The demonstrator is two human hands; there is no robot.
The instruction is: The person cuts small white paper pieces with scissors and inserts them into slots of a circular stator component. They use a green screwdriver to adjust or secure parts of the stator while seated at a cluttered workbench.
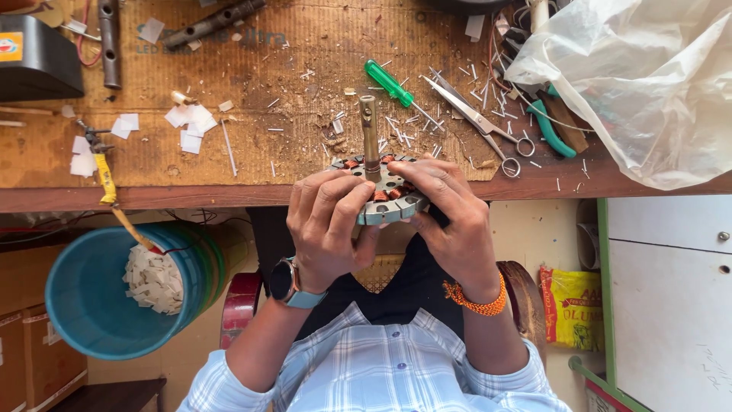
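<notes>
- Both hands cover much of the motor stator [389, 200]; only its upper rim, some copper-wound slots and the shaft [370, 136] standing out of its middle show.
- Which slots the fingertips press cannot be made out, since the fingers hide them.
- The left hand [329, 229], a smartwatch at its wrist, is curled closed round the stator's left side, thumb under the rim.
- The right hand [448, 217], an orange beaded band at its wrist, wraps closed over the stator's right side, fingers laid across the top face.
- The stator is held just off the near edge of the wooden workbench [252, 164], in front of the person's chest.
- A crumpled clear plastic bag [648, 84] at the right of the bench hides most of a teal-handled pair of pliers [553, 126].
- Scissors [480, 122] and a green-handled screwdriver [390, 84] lie just beyond the stator, among small white offcuts.
- A black box [34, 65] with a small orange and white label is cut off at the top left corner.
- Below the bench, a yellow packet with red print [572, 305] stands at right, partly hidden by the right arm.
- A blue bucket [99, 305] at left holds white paper slips.
</notes>
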